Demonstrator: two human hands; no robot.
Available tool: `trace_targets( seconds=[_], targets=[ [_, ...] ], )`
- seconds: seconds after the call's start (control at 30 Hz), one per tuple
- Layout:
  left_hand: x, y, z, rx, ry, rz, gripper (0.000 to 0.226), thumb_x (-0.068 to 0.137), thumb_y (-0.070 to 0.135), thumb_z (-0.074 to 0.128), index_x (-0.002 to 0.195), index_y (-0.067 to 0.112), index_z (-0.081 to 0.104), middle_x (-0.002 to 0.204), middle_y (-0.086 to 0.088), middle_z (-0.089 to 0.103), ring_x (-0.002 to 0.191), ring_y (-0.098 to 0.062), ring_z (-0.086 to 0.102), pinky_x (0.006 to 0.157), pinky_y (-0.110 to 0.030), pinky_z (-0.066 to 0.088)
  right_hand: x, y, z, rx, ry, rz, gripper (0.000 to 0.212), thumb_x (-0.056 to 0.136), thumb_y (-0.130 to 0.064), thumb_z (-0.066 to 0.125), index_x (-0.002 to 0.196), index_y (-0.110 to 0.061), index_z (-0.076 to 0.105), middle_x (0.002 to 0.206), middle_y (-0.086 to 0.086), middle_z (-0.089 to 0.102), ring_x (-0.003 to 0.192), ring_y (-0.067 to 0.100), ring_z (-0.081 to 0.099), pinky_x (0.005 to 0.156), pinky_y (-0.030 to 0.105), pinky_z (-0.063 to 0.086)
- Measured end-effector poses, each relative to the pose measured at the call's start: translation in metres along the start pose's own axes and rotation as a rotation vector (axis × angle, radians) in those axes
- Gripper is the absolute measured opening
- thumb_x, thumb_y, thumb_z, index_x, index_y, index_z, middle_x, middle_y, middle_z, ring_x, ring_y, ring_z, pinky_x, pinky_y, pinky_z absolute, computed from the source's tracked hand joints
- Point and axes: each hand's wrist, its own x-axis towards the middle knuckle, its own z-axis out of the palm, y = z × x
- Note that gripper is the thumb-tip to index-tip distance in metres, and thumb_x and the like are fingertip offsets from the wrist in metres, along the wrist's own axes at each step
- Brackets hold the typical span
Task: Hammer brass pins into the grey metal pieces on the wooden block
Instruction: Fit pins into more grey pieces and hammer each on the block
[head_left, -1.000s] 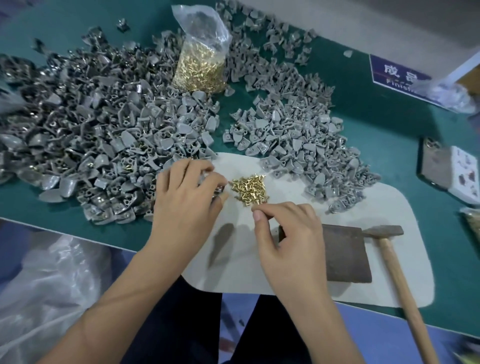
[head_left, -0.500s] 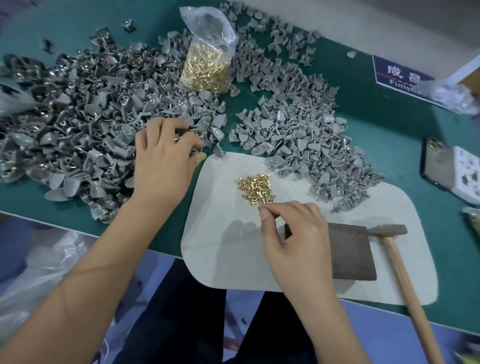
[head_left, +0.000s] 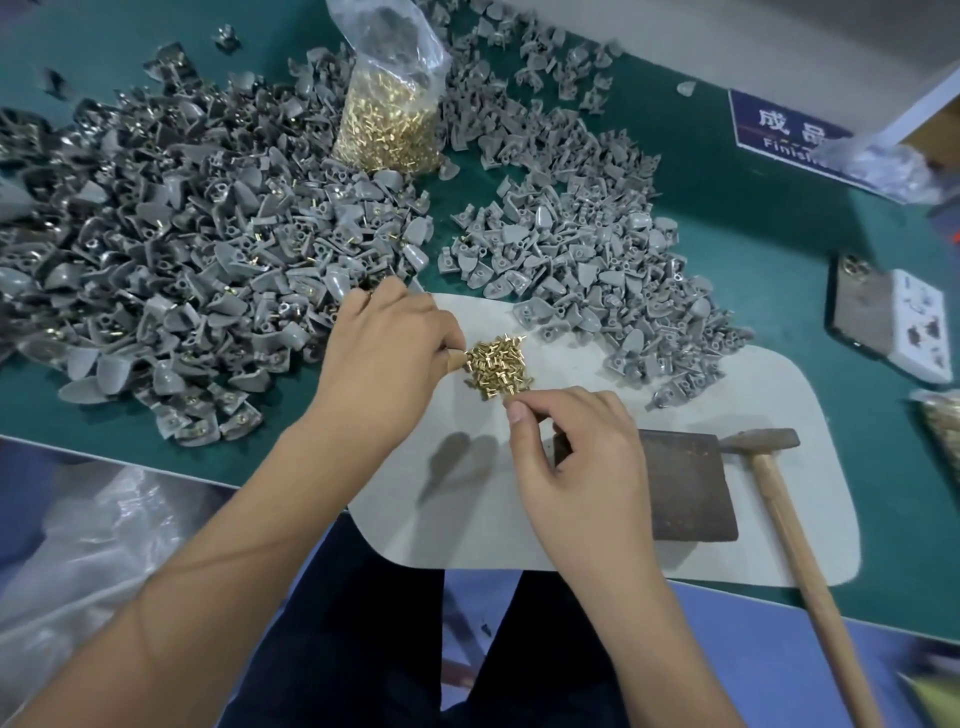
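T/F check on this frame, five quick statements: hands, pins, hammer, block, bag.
1. The hammer is in the right hand. False: it lies on the pale mat, beside the wooden block, with no hand on it.
2. A loose pile of brass pins sits on the mat between the two hands. True.
3. The left hand rests on the block. False: it is at the left edge of the pin pile, away from the block.
4. A clear bag of brass pins stands among the grey metal pieces. True.
5. The bag lies on the mat. False: it stands on the green table.
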Motion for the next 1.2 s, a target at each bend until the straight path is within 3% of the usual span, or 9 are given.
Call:
trace_targets(
  seconds=[0.2,0.27,0.33,0.43,0.5,0.67,0.8,0.97,1.2],
  targets=[
    [-0.012,0.009,-0.003,-0.059,-0.004,-0.02,0.017,0.098,0.043,0.056,0.101,0.033,0.069,0.101,0.013,0.063,0.103,-0.014,0.046,0.088,-0.031,0.03,0.0,0.004,-0.002,0.077,0.014,0.006,0.011,0.096,-0.023,0.065,0.099,-0.027,0.074,0.088,-0.017,0.065,0.087,0.01,0.055,0.08,0.035,0.048],
    [-0.023,0.021,-0.012,-0.48,-0.006,-0.075,0.007,0.096,0.036,0.063,0.091,0.034,0.069,0.092,0.017,0.068,0.09,-0.003,0.053,0.081,-0.024,0.04,0.002,0.004,-0.005,0.208,0.012,0.059,0.013,0.094,-0.023,0.069,0.103,-0.031,0.073,0.093,-0.016,0.067,0.09,0.012,0.062,0.078,0.032,0.05],
    [-0.032,0.039,-0.021,-0.938,-0.099,-0.15,0.009,0.095,0.029,0.067,0.09,0.027,0.073,0.089,0.013,0.074,0.082,-0.009,0.063,0.075,-0.02,0.049,0.003,0.005,-0.011,0.361,0.023,0.103,0.018,0.091,-0.02,0.076,0.105,-0.031,0.073,0.095,-0.012,0.069,0.085,0.016,0.065,0.073,0.027,0.05],
    [-0.038,0.059,-0.025,-1.174,-0.24,-0.195,0.016,0.095,0.028,0.066,0.096,0.015,0.076,0.095,-0.001,0.077,0.095,-0.024,0.069,0.087,-0.028,0.053,-0.002,0.009,-0.019,0.461,0.129,0.091,0.023,0.086,-0.014,0.081,0.104,-0.027,0.074,0.095,-0.007,0.073,0.084,0.018,0.07,0.073,0.024,0.053],
    [-0.036,0.066,-0.025,-1.246,-0.309,-0.232,0.018,0.094,0.026,0.065,0.097,0.012,0.076,0.096,-0.001,0.077,0.096,-0.018,0.071,0.088,-0.023,0.053,-0.008,0.011,-0.023,0.449,0.218,0.075,0.023,0.084,-0.017,0.083,0.102,-0.029,0.074,0.095,-0.008,0.074,0.083,0.016,0.071,0.073,0.022,0.054],
    [-0.028,0.079,-0.022,-1.276,-0.376,-0.24,0.014,0.094,0.022,0.065,0.085,0.019,0.075,0.077,0.015,0.073,0.07,0.011,0.062,0.063,-0.001,0.042,-0.008,0.022,-0.037,0.296,0.3,-0.116,0.013,0.089,-0.011,0.079,0.102,-0.013,0.08,0.097,-0.005,0.075,0.084,0.008,0.07,0.075,0.015,0.051],
    [-0.018,0.083,-0.014,-1.156,-0.331,-0.134,0.012,0.093,0.03,0.067,0.092,0.025,0.078,0.089,0.014,0.076,0.082,0.002,0.068,0.072,-0.012,0.051,0.0,0.039,-0.046,0.186,0.301,-0.103,0.005,0.096,-0.014,0.072,0.098,-0.014,0.077,0.094,-0.009,0.072,0.084,0.007,0.067,0.072,0.023,0.054],
    [0.016,0.074,0.011,-0.346,0.036,-0.075,0.012,0.093,0.037,0.067,0.104,0.036,0.071,0.099,0.019,0.067,0.101,-0.005,0.058,0.077,-0.033,0.049,0.008,0.059,-0.051,0.137,0.21,0.028,0.006,0.095,-0.017,0.069,0.095,-0.022,0.071,0.092,-0.013,0.067,0.083,0.01,0.066,0.069,0.038,0.054],
    [0.054,0.08,0.032,-0.042,-0.006,0.095,0.018,0.09,0.035,0.072,0.108,0.031,0.074,0.1,0.009,0.062,0.104,-0.019,0.048,0.073,-0.03,0.037,0.008,0.058,-0.046,0.081,0.176,0.017,0.007,0.092,-0.018,0.069,0.095,-0.025,0.069,0.091,-0.015,0.065,0.083,0.009,0.064,0.073,0.036,0.053]
  ],
)
